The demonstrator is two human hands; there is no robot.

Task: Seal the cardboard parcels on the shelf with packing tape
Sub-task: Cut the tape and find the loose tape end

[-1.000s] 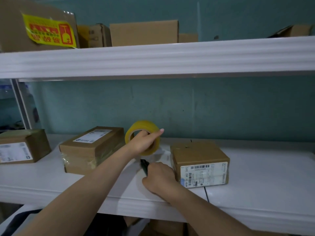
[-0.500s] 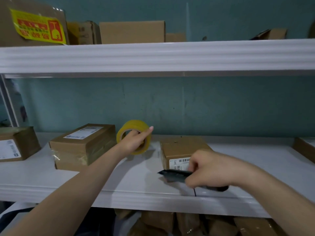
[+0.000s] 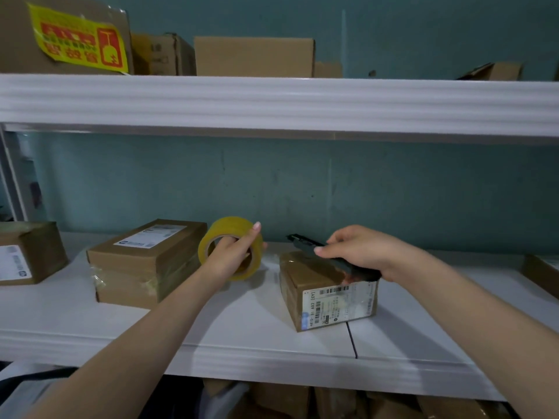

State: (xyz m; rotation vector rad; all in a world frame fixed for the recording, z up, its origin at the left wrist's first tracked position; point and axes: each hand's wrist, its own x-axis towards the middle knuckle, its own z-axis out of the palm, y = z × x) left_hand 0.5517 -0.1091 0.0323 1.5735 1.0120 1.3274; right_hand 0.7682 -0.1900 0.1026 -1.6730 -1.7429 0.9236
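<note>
A small cardboard parcel (image 3: 320,291) with a barcode label on its front stands on the white middle shelf (image 3: 248,331). My right hand (image 3: 360,252) grips a black utility knife (image 3: 305,243) above the parcel's top, its tip pointing left. My left hand (image 3: 233,255) holds a yellow roll of packing tape (image 3: 230,229) upright just left of the parcel, fingers through its core. A thin clear strip of tape seems to run from the roll toward the parcel's top left corner.
A flatter labelled parcel (image 3: 145,261) lies to the left of the roll, and another parcel (image 3: 27,252) sits at the far left. One more parcel's corner (image 3: 541,270) shows at the right edge. The upper shelf (image 3: 272,101) carries several boxes. More boxes sit below.
My right hand has lifted the knife from the shelf's front edge up over the small parcel's top. My left hand has kept the tape roll beside the parcel.
</note>
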